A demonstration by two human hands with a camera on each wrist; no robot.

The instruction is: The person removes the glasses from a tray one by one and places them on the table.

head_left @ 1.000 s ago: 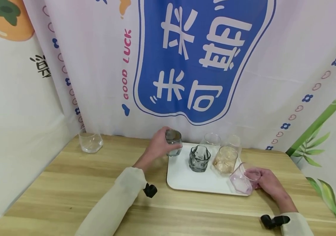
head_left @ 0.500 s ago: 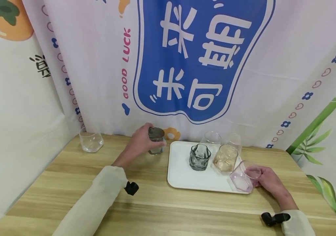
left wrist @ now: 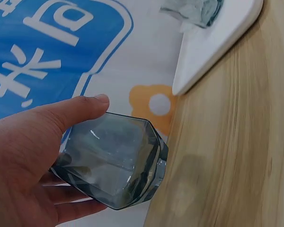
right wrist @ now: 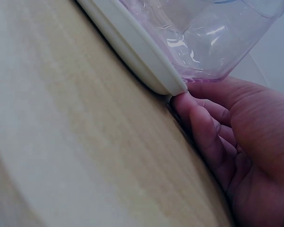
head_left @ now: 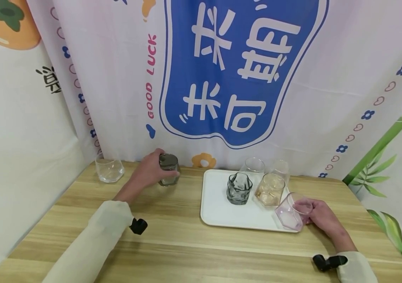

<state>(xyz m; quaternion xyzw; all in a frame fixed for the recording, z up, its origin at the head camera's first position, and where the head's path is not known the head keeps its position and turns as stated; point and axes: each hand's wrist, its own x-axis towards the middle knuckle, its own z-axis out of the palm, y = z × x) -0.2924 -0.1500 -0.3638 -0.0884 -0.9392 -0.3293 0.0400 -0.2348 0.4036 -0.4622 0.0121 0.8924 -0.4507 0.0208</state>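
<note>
Left of centre in the frame, my left hand is clamped round the smoky glass, thumb and fingers on opposite sides, presumably because those smooth walls could slip; I can't tell whether its base touches the table. At lower right, the fingers of my right hand are closed on the corner of the white tray, beside the pink glass, likely to keep the tray from sliding. The dark tumbler, the amber glass and the pink one stand toward the tray's middle and right, so its left end is bare. For moving, I have open wood between the smoky glass and the clear glass at far left, and more toward the bottom of the frame; behind, the curtain hangs close along the table's far edge.
</note>
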